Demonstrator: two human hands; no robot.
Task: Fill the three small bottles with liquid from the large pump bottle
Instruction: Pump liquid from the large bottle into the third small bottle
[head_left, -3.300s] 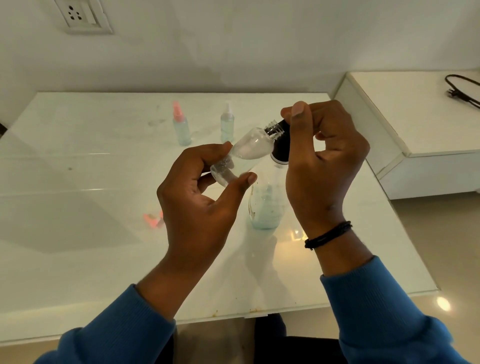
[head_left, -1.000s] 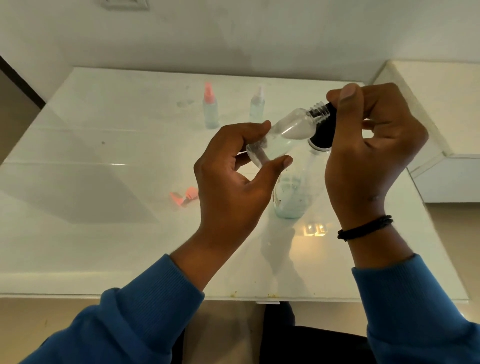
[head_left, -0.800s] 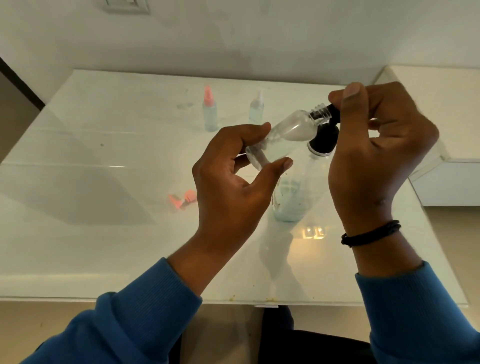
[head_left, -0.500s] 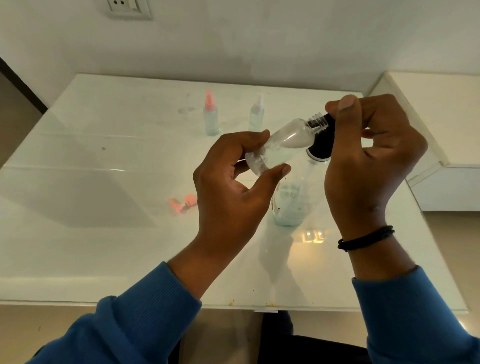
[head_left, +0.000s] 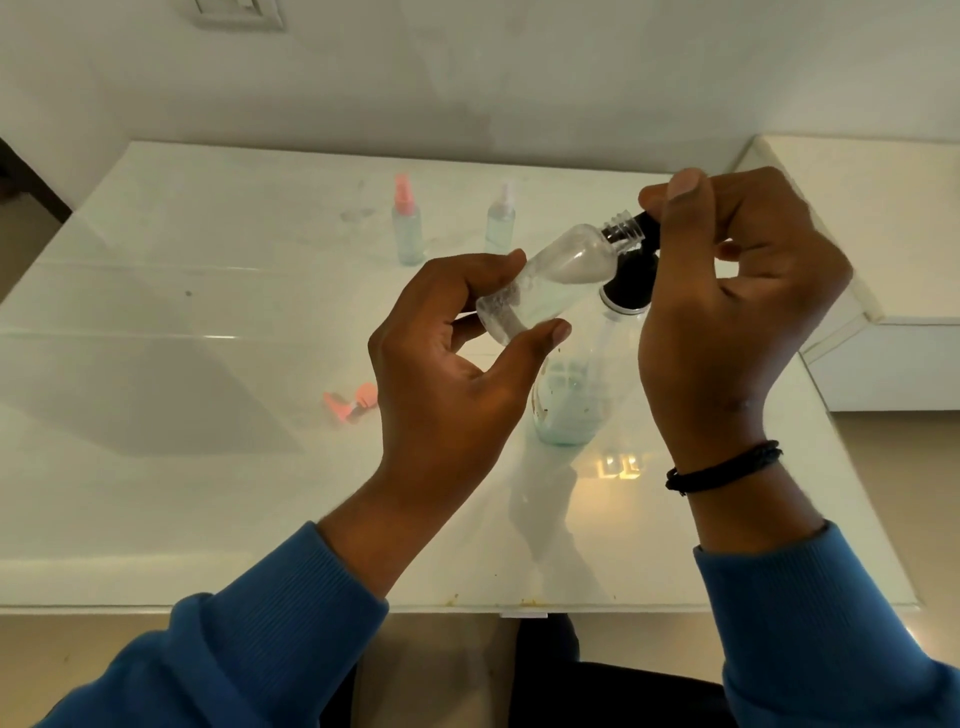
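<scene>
Third small bottle (head_left: 558, 275) tilted, open neck at black pump nozzle (head_left: 647, 224), partly filled. Left hand (head_left: 447, 374) pinches its base between thumb and fingers. Right hand (head_left: 727, 291) curled around pump head of large pump bottle (head_left: 569, 395), which stands on table (head_left: 208, 493). Two capped small bottles (head_left: 408, 228) at far side look filled; third one remains. Pink cap (head_left: 350, 402) lies left, apart. Liquid stream not visible; pump head hidden behind fingers.

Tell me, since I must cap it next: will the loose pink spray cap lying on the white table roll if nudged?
Probably: the pink spray cap lies on its side on the glossy white table, so it may slide or roll. It looks small, likely light, so pinch it gently.
</scene>
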